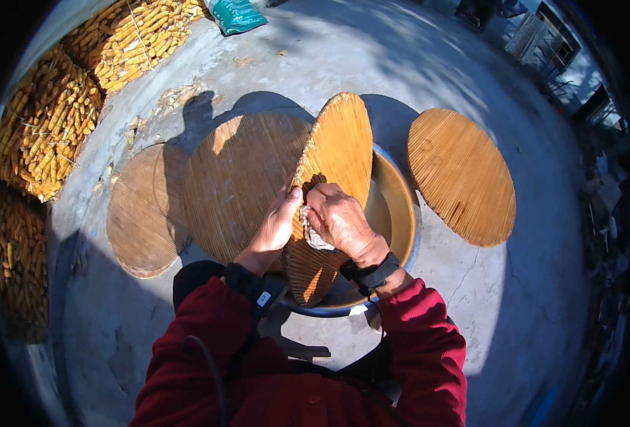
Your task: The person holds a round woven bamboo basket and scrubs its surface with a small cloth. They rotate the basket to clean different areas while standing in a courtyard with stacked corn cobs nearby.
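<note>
A round, ribbed mat of plant stalks stands on edge, tilted, over a wide metal basin. My left hand grips its left edge, thumb on the face turned towards my right hand. Bunched in my right hand is a pale, wet-looking cloth, pressed against the same face. Around the cloth the stalks look dark and wet. The mat's lower part reaches down into the basin, where some water appears to lie. Both wrists wear black straps.
Two browner round stalk mats, one large and one smaller, lie to the left. Another round mat lies right of the basin on the concrete floor. Corn cobs are stacked along the left; a green bag sits at the top.
</note>
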The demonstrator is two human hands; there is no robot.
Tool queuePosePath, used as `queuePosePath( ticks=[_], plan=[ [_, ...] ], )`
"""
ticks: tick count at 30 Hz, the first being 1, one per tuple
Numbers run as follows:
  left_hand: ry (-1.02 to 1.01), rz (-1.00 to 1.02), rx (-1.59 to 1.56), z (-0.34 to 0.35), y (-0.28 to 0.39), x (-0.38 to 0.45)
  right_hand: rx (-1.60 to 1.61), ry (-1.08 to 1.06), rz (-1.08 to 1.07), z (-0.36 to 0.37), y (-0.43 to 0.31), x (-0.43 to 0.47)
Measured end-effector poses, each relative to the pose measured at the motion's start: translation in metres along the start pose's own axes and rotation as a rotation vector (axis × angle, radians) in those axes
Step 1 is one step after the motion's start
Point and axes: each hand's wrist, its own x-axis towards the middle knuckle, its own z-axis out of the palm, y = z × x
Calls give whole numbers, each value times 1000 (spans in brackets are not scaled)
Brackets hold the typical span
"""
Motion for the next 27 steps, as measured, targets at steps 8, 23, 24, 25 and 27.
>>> queuePosePath(
  ticks=[8, 23, 24, 25, 27],
  plan=[
    [-44, 23, -36, -3, -1, 0, -98, 25, 29, 39, 20, -32],
    [-26, 68, -27, 1, -4, 5, 275, 177, 231, 30, 9, -45],
    [-14, 81, 0, 1, -5, 6, 273, 182, 207, 26, 5, -40],
    [-20, 113, 18, 2, -6, 5, 274, 196, 169, 24, 3, -35],
    [2, 89, 20, 2, -6, 5, 248, 182, 107, 21, 0, -28]
  ],
)
